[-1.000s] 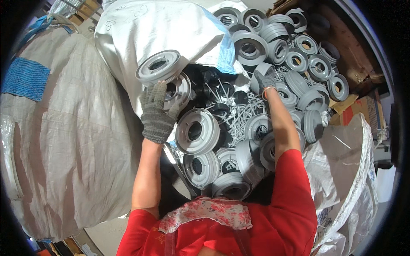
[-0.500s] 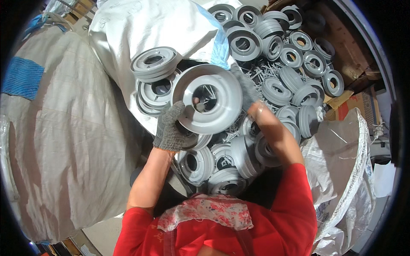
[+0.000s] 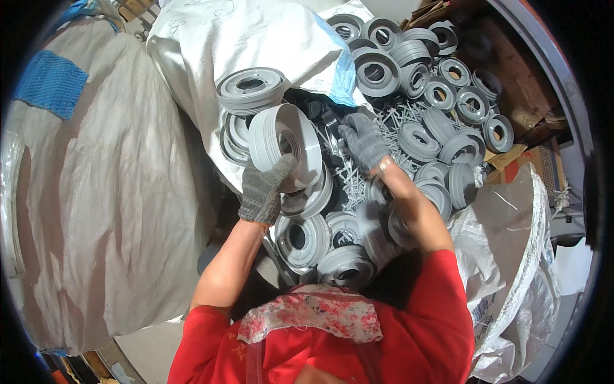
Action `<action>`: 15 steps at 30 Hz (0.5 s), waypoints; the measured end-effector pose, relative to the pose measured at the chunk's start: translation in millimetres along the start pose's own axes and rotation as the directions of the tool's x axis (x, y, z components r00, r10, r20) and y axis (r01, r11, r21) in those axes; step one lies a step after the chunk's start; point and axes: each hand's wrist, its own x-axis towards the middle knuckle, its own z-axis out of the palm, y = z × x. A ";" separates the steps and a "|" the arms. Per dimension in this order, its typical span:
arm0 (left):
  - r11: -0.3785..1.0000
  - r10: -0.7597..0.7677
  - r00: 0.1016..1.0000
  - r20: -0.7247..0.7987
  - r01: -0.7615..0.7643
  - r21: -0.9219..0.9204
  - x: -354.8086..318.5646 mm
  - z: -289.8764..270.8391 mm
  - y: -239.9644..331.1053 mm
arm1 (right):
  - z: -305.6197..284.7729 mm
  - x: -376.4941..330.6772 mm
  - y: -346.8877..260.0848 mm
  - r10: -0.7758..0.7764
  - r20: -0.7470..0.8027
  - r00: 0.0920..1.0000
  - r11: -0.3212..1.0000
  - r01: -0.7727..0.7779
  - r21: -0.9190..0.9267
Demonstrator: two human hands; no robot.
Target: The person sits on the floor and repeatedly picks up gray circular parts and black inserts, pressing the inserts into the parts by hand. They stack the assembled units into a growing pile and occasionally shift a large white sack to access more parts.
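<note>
My gloved left hand (image 3: pixel 263 192) grips a grey plastic flanged ring (image 3: pixel 262 142), with its thumb over the lower edge near the central hole. The ring is tilted on its side, its broad rim turned to the right. My right hand (image 3: pixel 363 139), in a grey glove, hangs apart from that ring, fingers loosely spread. Its fingertips are next to small black parts (image 3: pixel 329 120), which lie at the mouth of the white sack; whether they touch is unclear. Below my right hand lie many grey plastic pins (image 3: pixel 348 182). Another grey ring (image 3: pixel 251 86) rests just beyond the held one.
Many more grey rings (image 3: pixel 419 141) are piled at right and near my body. A white sack (image 3: pixel 236 38) lies at the back. A bulging sack (image 3: pixel 102 192) stands left, and an open woven sack (image 3: pixel 505 237) at right. Brown cardboard (image 3: pixel 511 77) borders the far right.
My right hand has come off the ring and moved left, toward the black parts. My left hand has tipped the ring from facing me onto its side. The view has shifted slightly.
</note>
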 end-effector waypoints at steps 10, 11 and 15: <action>0.981 -0.195 0.943 0.269 0.192 0.037 -21.2 -8.5 -9.4 | -36.6 -71.0 -84.5 -0.291 0.061 0.955 0.957 0.291 0.011; 0.981 -0.193 0.937 0.290 0.179 0.074 -23.4 -8.4 -7.1 | -40.8 -73.4 -90.2 -0.272 0.139 0.952 0.954 0.286 -0.095; 0.975 -0.154 0.915 0.373 0.079 0.209 -29.8 -12.1 2.3 | -49.5 -83.0 -98.4 -0.336 0.310 0.889 0.857 0.425 -0.290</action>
